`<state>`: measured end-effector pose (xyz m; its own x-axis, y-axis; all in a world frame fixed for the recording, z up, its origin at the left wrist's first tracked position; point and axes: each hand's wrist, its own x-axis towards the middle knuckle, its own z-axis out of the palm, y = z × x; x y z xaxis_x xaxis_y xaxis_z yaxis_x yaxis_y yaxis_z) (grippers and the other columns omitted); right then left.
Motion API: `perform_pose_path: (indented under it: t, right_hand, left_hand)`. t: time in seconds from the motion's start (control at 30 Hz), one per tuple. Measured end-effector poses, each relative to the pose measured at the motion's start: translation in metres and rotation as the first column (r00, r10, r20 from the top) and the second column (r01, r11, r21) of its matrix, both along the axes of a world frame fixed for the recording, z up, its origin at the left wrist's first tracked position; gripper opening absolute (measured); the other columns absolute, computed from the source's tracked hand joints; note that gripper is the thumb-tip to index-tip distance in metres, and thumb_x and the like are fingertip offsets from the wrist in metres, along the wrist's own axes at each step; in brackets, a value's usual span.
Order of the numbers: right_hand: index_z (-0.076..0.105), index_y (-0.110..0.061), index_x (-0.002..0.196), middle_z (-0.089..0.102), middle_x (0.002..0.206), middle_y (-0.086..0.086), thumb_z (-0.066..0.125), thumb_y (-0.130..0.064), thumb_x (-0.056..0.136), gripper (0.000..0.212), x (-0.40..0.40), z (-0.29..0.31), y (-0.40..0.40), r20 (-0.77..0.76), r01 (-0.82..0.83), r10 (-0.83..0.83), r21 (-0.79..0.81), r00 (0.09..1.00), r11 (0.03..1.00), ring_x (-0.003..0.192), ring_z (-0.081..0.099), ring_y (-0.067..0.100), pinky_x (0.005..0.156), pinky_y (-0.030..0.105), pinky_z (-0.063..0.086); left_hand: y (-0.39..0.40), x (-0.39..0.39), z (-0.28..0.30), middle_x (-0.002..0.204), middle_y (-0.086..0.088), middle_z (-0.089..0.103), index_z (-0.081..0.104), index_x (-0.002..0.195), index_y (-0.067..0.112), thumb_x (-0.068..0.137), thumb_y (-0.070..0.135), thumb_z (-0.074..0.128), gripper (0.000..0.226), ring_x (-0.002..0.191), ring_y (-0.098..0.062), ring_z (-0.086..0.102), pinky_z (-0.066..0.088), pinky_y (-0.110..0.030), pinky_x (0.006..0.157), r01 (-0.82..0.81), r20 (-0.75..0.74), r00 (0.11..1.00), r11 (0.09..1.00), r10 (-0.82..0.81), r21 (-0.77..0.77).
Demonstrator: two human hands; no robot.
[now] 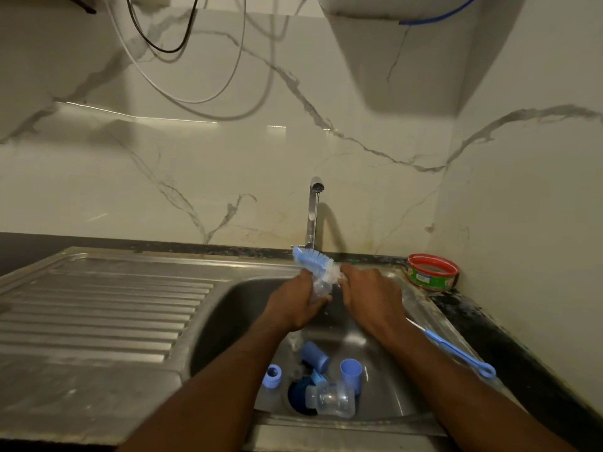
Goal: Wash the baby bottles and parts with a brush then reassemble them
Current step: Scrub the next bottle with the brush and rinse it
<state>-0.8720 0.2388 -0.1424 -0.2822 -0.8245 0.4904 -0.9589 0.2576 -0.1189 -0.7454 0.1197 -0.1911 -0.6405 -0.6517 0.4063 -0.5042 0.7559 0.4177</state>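
Over the steel sink [235, 308], my left hand [298, 303] grips a clear baby bottle [319, 287]. My right hand [370, 293] holds a blue-and-white bottle brush [315, 261], its bristle end lying against the bottle's top. On the sink floor lie a second clear bottle [334, 399], two blue caps [315, 353] [351, 373], a blue ring [272, 376] on a bottle neck, and a dark blue part [298, 391] over the drain. A thin blue nipple brush [456, 352] rests on the sink's right rim.
The tap [314, 213] stands behind the basin against the marble wall. A ribbed steel draining board [107, 308] stretches to the left. A red-and-green round tub [432, 272] sits in the back right corner on the dark counter. Cables hang on the wall above.
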Motion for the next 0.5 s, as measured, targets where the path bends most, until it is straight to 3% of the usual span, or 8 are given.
perform_pose_path:
  t: [0.13,0.2,0.3,0.43,0.5]
  right_hand:
    - [0.060,-0.032,0.122,0.071,0.104,0.000,0.053,-0.039,0.099,0.025,-0.008,-0.003,0.012,-0.045,-0.037,0.035,-0.033,0.998,0.999,0.091,0.066,0.021,0.071,0.034,0.050]
    - [0.061,-0.031,0.118,0.071,0.103,-0.001,0.053,-0.040,0.099,0.023,-0.011,-0.006,0.017,-0.066,-0.050,0.049,-0.014,0.997,0.999,0.089,0.066,0.020,0.068,0.032,0.043]
    - [0.062,-0.031,0.115,0.070,0.100,-0.002,0.054,-0.040,0.098,0.021,-0.011,-0.006,0.017,-0.077,-0.032,0.030,-0.019,0.997,0.999,0.085,0.065,0.018,0.067,0.031,0.043]
    - [0.061,-0.026,0.115,0.070,0.099,0.002,0.052,-0.033,0.099,0.020,-0.004,-0.005,0.006,-0.077,0.000,-0.003,-0.041,0.997,0.999,0.085,0.067,0.024,0.068,0.035,0.050]
    - [0.060,-0.029,0.118,0.070,0.100,0.002,0.053,-0.035,0.098,0.023,-0.004,-0.003,0.002,-0.076,0.010,-0.015,-0.066,0.997,0.998,0.087,0.068,0.025,0.072,0.037,0.053]
  left_hand:
    - [-0.014,0.009,-0.007,0.119,0.001,0.063,0.053,0.128,0.019,0.097,0.052,0.058,0.046,0.105,-0.014,0.061,0.051,-0.036,0.096,-0.209,-0.012,0.978,0.977,0.210,0.043]
    - [-0.019,0.012,-0.011,0.116,0.001,0.064,0.056,0.124,0.020,0.097,0.052,0.058,0.042,0.101,-0.012,0.060,0.051,-0.034,0.095,-0.230,0.006,0.973,0.971,0.230,0.072]
    - [-0.019,0.010,-0.012,0.120,-0.001,0.065,0.056,0.127,0.020,0.097,0.049,0.059,0.042,0.106,-0.014,0.061,0.050,-0.036,0.098,-0.166,0.005,0.986,0.983,0.167,0.079]
    - [-0.004,0.002,-0.005,0.129,-0.001,0.063,0.054,0.133,0.020,0.098,0.045,0.059,0.043,0.114,-0.016,0.061,0.049,-0.040,0.101,0.074,0.042,0.996,0.997,-0.075,0.012]
    - [-0.002,0.001,-0.003,0.126,0.001,0.063,0.054,0.133,0.023,0.098,0.050,0.057,0.045,0.113,-0.016,0.061,0.051,-0.039,0.099,0.045,0.000,0.999,0.998,-0.045,-0.036]
